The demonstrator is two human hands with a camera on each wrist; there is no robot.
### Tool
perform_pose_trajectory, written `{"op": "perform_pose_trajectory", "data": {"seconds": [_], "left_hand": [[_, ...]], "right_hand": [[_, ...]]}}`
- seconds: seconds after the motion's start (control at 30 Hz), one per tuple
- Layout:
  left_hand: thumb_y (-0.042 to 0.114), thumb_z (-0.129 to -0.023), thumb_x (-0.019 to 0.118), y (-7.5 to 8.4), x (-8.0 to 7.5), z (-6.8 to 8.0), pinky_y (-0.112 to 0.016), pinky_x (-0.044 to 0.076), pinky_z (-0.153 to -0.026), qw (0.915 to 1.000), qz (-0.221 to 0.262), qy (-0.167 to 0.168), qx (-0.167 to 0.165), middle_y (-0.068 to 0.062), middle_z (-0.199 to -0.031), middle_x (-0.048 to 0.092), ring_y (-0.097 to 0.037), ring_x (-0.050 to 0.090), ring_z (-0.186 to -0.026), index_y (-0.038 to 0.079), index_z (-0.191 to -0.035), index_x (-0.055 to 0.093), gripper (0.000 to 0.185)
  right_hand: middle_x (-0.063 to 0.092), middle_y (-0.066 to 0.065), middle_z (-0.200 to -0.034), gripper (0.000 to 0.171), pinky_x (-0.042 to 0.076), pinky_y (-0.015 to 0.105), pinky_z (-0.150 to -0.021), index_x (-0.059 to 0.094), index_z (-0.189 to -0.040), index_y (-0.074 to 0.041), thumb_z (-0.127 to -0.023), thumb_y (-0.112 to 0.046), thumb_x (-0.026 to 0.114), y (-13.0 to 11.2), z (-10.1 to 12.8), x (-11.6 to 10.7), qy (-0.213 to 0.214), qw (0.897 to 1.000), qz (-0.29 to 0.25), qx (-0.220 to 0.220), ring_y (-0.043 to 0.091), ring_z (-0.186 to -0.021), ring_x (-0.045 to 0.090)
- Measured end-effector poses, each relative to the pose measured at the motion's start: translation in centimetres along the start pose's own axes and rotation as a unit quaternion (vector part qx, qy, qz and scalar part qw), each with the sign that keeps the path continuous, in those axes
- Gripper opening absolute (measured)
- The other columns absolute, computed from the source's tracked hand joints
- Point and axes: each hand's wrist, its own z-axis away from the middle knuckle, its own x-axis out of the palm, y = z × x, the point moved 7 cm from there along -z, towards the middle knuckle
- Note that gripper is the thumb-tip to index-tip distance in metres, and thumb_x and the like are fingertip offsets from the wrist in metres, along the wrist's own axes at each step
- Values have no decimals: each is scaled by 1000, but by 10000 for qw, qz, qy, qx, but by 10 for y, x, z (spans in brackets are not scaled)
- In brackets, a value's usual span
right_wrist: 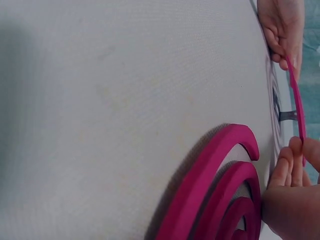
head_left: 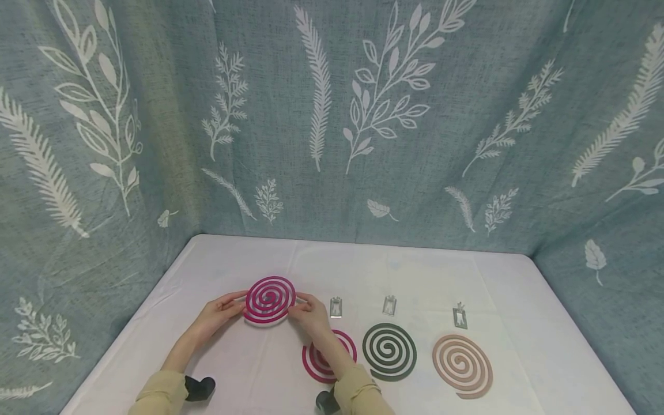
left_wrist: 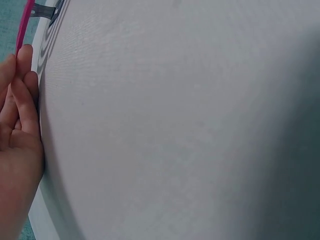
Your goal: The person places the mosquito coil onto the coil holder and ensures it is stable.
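Note:
A magenta mosquito coil (head_left: 270, 299) is held just over the table by both hands, one at each side. My left hand (head_left: 220, 314) pinches its left edge between thumb and fingers. Its right edge is pinched by my right hand (head_left: 310, 316). In the right wrist view the held coil (right_wrist: 299, 107) appears edge-on, with a grey metal stand (right_wrist: 287, 115) at its middle. That stand (left_wrist: 42, 11) also shows in the left wrist view. A second magenta coil (right_wrist: 192, 195) lies flat under my right forearm, which hides part of it in the head view.
On the white table (head_left: 244, 369) a dark green coil (head_left: 389, 351) and a tan coil (head_left: 462, 366) lie to the right. Behind the lying coils are three small metal stands, a left one (head_left: 336, 307), a middle one (head_left: 389, 305) and a right one (head_left: 460, 316). A leaf-patterned curtain (head_left: 358, 207) surrounds the table.

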Motion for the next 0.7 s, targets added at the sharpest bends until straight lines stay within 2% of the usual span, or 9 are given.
{"op": "perform_pose_trajectory", "data": {"seconds": [0.23, 0.47, 0.7], "left_hand": [[32, -89, 53, 3, -1, 2, -29, 44, -90, 9999, 92, -63, 64, -7, -101, 63, -2, 57, -94, 2, -131, 42, 53], [28, -90, 53, 2, -1, 3, -16, 45, -83, 9984, 546, -104, 39, -3, -96, 65, 2, 57, -86, -2, -131, 39, 53], [29, -91, 51, -2, -3, 3, -16, 44, -85, 9986, 519, -7, -14, -1, -96, 66, 5, 57, -88, 0, -130, 42, 50]], "right_hand": [[62, -3, -73, 41, 43, 19, -65, 55, -119, -5, -79, -12, 64, 1, 0, -2, 44, 10000, -76, 7, 6, -65, 50], [61, -3, -72, 39, 45, 21, -68, 56, -116, -5, -79, -12, 64, 2, 0, -2, 82, 9999, -104, -13, 6, -67, 52], [61, -3, -70, 37, 44, 21, -68, 58, -115, -5, -79, -11, 64, 0, 0, -1, -3, 10000, -69, 5, 6, -66, 51]]}}
